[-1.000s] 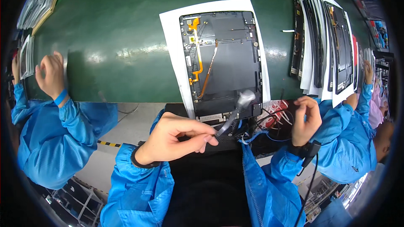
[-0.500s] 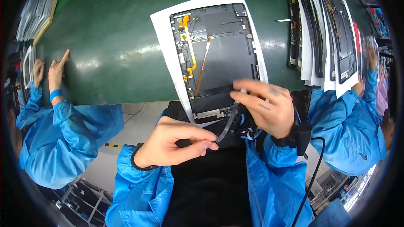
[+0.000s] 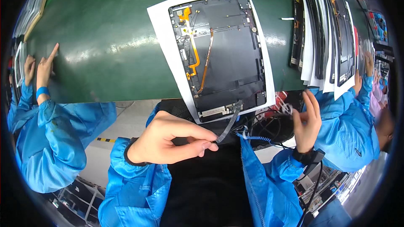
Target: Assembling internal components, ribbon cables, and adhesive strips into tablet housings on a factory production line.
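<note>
An opened dark tablet (image 3: 227, 54) with orange flex cables lies on a white paper sheet (image 3: 164, 25) on the green belt (image 3: 105, 46). My left hand (image 3: 168, 143) is below the tablet's near edge. Its thumb and fingers pinch the lower end of a thin dark strip (image 3: 230, 121), which runs up to the tablet's bottom edge. My right hand (image 3: 305, 120) is raised off to the right of the tablet with its fingers spread. A small whitish scrap (image 3: 287, 108) sits by its thumb; whether it is held is unclear.
Several more tablets on paper sheets (image 3: 332, 38) overlap on the belt at the right. A coiled blue cord (image 3: 252, 136) and black cables hang by my lap. A co-worker's hand (image 3: 44, 69) touches the belt at the left, and another person in blue (image 3: 357, 117) stands at the right.
My right hand has lifted off the tablet's lower edge and drawn back to the right, fingers spread. My left hand keeps its pinch on the strip. The tablet sits nearer.
</note>
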Demonstrator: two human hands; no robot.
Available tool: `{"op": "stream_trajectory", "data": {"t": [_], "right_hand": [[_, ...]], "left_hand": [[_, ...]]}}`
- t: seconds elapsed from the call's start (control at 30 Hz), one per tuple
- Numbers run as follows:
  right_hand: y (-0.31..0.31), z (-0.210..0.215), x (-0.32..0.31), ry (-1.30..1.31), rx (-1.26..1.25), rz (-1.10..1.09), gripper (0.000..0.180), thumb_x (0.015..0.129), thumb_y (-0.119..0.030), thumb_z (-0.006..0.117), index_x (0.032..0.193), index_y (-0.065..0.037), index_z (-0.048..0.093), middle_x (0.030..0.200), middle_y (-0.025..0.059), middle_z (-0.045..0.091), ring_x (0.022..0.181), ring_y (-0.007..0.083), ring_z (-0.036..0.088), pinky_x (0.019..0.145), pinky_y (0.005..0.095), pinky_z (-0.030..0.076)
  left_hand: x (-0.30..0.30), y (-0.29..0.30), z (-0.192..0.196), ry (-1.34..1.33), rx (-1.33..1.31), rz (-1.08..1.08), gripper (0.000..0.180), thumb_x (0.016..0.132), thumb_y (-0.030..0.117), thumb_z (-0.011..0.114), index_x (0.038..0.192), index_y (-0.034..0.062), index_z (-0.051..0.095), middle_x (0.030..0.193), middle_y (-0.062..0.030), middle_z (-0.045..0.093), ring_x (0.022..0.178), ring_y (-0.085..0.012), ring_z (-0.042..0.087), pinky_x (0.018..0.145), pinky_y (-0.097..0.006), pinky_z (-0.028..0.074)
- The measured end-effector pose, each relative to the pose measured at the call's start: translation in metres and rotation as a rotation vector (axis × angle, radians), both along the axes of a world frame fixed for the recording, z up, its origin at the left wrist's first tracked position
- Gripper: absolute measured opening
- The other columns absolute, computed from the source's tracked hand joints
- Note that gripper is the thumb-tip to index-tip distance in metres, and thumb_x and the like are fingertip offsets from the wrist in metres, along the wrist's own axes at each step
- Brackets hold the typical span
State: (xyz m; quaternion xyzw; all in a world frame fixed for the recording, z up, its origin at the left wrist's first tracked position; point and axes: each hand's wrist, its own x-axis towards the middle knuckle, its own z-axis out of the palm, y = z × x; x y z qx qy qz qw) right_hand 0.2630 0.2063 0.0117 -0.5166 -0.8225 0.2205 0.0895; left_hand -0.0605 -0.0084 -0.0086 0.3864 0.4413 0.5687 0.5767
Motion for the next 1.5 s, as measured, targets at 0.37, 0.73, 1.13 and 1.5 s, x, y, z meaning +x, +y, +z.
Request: {"op": "stream_trajectory", "data": {"t": [0.37,0.73,1.13,1.5], "right_hand": [[-0.013,0.034,-0.138,0.825,0.091,1.136,0.03,0.071,-0.013,0.08,0.099,-0.004,0.084,0.107,0.0114,0.079,0.078,0.0196,0.072,0.061,0.0258,0.051],[0.015,0.022,-0.152,0.609,0.218,0.723,0.034,0.079,0.014,0.079,0.111,0.002,0.079,0.102,0.0167,0.076,0.078,0.0249,0.076,0.07,0.0331,0.062],[0.081,0.003,-0.214,0.515,-0.009,0.829,0.01,0.089,-0.001,0.075,0.099,0.001,0.073,0.112,0.014,0.075,0.102,0.0314,0.075,0.091,0.0371,0.056],[0.094,-0.035,-0.239,0.474,-0.046,0.837,0.007,0.084,-0.003,0.076,0.091,0.0,0.076,0.115,0.0117,0.077,0.103,0.0337,0.073,0.092,0.0401,0.056]], "left_hand": [[0.012,0.024,0.033,0.213,0.093,0.122,0.015,0.085,-0.001,0.087,0.096,-0.0053,0.077,0.087,-0.0164,0.077,0.075,-0.0268,0.076,0.07,-0.036,0.059],[0.004,0.026,-0.022,1.336,-0.148,0.545,0.069,0.076,0.018,0.094,0.138,0.0015,0.068,0.156,-0.0228,0.054,0.143,-0.0442,0.05,0.114,-0.051,0.045],[-0.016,0.026,-0.022,1.334,-0.176,0.42,0.075,0.072,0.025,0.095,0.141,0.0076,0.068,0.161,-0.0184,0.052,0.148,-0.0472,0.044,0.119,-0.055,0.043],[0.011,0.044,-0.025,1.246,0.137,0.061,0.051,0.072,0.038,0.09,0.121,0.0338,0.08,0.152,-0.012,0.053,0.142,-0.0446,0.049,0.111,-0.057,0.053]]}}
